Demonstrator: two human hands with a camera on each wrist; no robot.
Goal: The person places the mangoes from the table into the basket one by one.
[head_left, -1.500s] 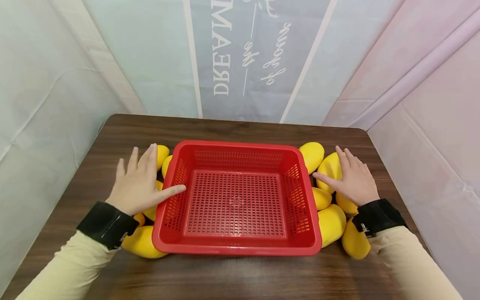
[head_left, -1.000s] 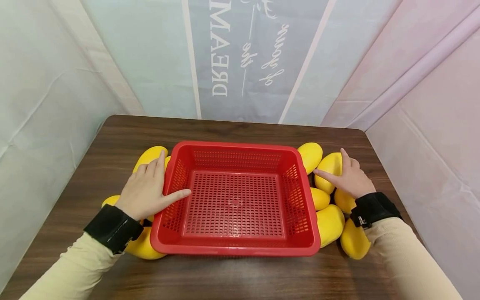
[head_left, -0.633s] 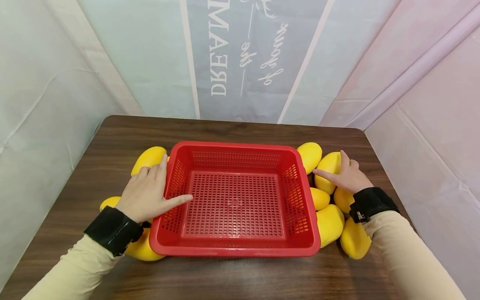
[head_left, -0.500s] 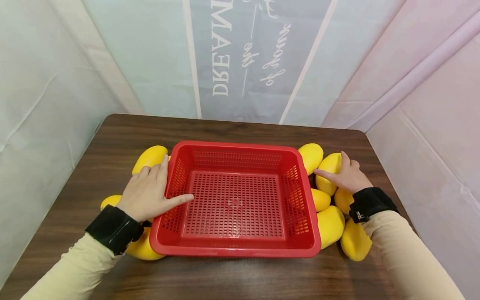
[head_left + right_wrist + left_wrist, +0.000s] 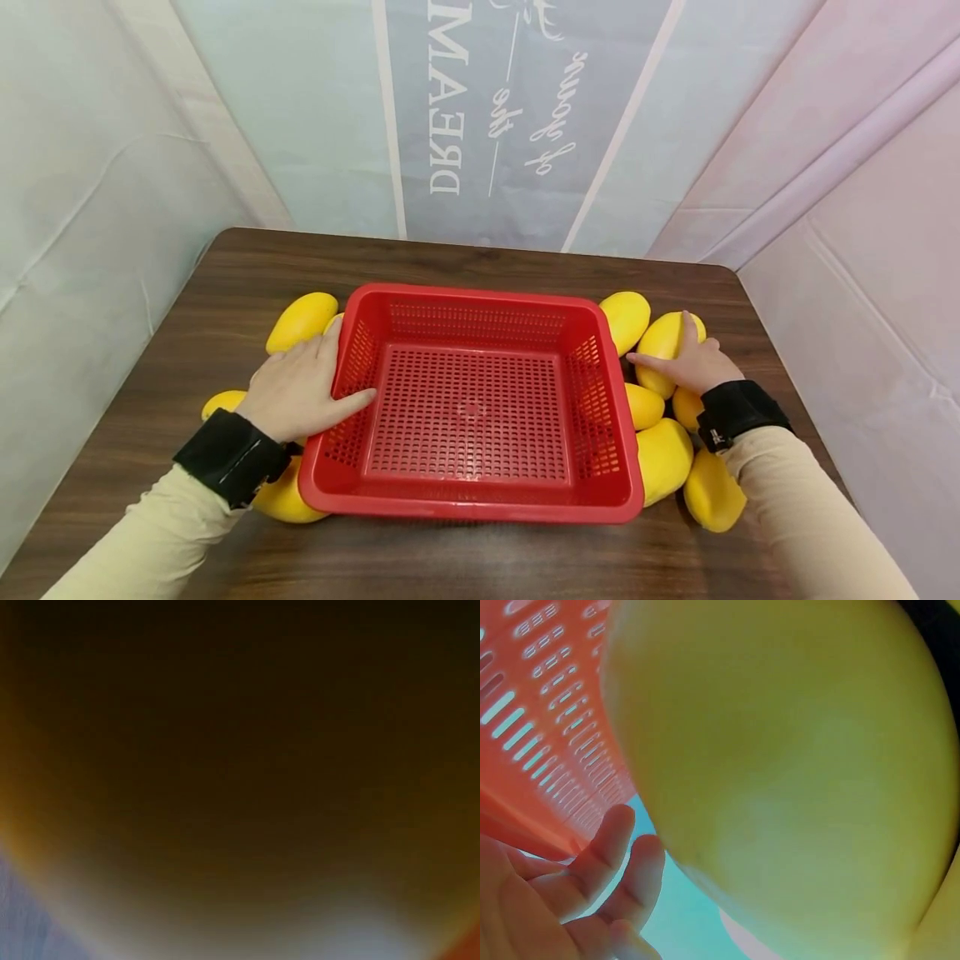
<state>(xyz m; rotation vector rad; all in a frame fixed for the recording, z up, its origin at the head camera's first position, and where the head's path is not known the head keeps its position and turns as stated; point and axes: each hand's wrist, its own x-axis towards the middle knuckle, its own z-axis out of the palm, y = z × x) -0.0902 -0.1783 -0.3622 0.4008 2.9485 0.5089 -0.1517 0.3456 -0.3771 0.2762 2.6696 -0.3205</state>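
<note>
A red plastic basket [image 5: 468,504] with slotted walls and a perforated floor stands on the brown table. My left hand [image 5: 300,392] lies over its left rim, thumb inside, among yellow mangoes. In the left wrist view, loosely bent fingers [image 5: 604,870] are near the basket wall [image 5: 547,735], beside a big close mango [image 5: 780,750]; nothing shows between the fingers. My right hand [image 5: 697,367] holds a mango [image 5: 658,350] right of the basket, thumb on its left side and index finger over its top. The right wrist view is filled by a dark, blurred shape.
More mangoes lie on both sides of the basket, such as one mango at the far left [image 5: 300,323], one at the near left [image 5: 288,498] and one at the near right [image 5: 712,492]. Fabric curtains [image 5: 300,117] stand behind and beside the table [image 5: 480,258].
My left hand has shifted right to the basket rim, uncovering mangoes on its left, and its fingers have drawn in a little. My right hand's spread fingers have closed in round a mango.
</note>
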